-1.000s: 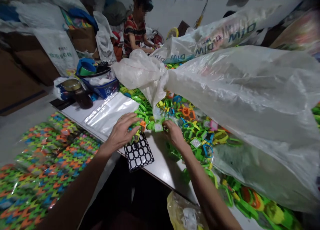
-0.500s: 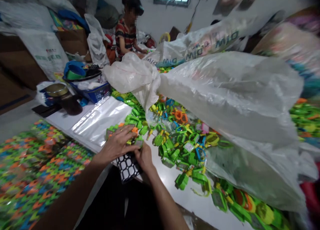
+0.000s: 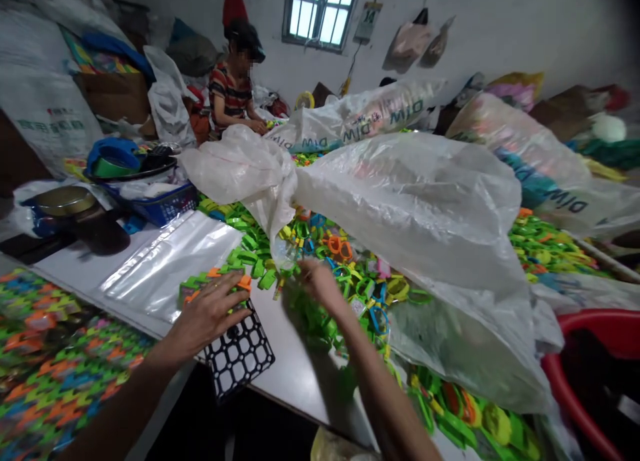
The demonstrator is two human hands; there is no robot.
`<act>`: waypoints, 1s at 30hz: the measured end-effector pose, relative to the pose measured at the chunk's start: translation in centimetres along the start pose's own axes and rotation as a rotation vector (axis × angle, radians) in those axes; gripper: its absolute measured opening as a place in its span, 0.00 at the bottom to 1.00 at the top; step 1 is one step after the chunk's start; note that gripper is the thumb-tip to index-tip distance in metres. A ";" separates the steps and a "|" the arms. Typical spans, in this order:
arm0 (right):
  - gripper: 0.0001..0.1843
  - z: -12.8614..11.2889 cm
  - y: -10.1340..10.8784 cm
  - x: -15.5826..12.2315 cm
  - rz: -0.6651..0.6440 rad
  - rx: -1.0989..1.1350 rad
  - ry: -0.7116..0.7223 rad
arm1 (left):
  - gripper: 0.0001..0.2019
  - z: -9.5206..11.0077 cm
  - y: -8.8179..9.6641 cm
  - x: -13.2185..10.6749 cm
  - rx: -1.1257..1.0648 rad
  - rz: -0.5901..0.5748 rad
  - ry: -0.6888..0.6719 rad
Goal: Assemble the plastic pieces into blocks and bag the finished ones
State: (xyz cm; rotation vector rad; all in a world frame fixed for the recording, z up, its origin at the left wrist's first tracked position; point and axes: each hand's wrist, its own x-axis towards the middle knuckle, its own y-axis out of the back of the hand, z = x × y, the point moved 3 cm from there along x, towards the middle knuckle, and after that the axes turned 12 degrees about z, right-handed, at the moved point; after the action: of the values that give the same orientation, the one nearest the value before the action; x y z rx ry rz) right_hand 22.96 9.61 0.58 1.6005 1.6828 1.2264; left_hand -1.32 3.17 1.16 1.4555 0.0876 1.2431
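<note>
A black plastic grid tray (image 3: 240, 357) lies at the table's front edge, its near end overhanging the edge. My left hand (image 3: 215, 314) rests palm down over the tray's far end, fingers stretched out across green and orange plastic pieces (image 3: 243, 283). These pieces partly hide beneath the fingers. My right hand (image 3: 320, 284) is over the loose pile of bright plastic pieces (image 3: 345, 247), which look like toy watches. Motion blurs its fingers, so whether it holds anything cannot be made out.
Clear plastic bags (image 3: 165, 257) lie left of the pile. Behind them stand a blue basket (image 3: 173, 204) and a dark mug (image 3: 103, 231). A large translucent sack (image 3: 410, 187) covers part of the pile. A red tub (image 3: 565, 381) is at right; another person (image 3: 233, 97) sits behind.
My right hand has left the tray and moved right and away from me to the pile. My left hand stays over the pieces. More of the grid shows, and the view has shifted right.
</note>
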 end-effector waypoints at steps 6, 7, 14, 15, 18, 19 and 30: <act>0.13 6.0 7.5 5.7 0.107 -0.484 -0.098 | 0.18 -0.7 3.0 1.6 -0.031 0.126 0.095; 0.12 5.4 7.4 5.2 0.124 -0.473 -0.062 | 0.19 -0.9 3.6 2.2 -0.029 0.164 0.120; 0.13 -6.0 -1.5 -5.1 -0.138 -0.333 0.334 | 0.24 -0.8 0.6 4.2 0.017 -0.346 -0.034; 0.14 -7.1 -2.8 -6.2 -0.214 -0.319 0.346 | 0.21 -0.8 0.1 4.0 0.025 -0.379 -0.025; 0.16 -7.7 -4.3 -7.0 -0.309 -0.291 0.293 | 0.17 -1.0 -0.5 3.3 0.029 -0.366 0.005; 0.16 -7.2 -4.1 -6.7 -0.306 -0.289 0.260 | 0.16 -1.1 -0.4 3.2 0.023 -0.358 0.009; 0.08 -3.3 -2.9 -5.5 0.024 0.216 0.048 | 0.20 -1.3 -0.2 3.2 0.006 -0.367 -0.009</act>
State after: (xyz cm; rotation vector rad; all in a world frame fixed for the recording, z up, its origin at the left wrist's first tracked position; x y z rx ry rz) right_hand 19.68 3.72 -1.62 1.7322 1.8858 1.1347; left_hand -0.75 6.24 2.72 1.3756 0.3371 0.9364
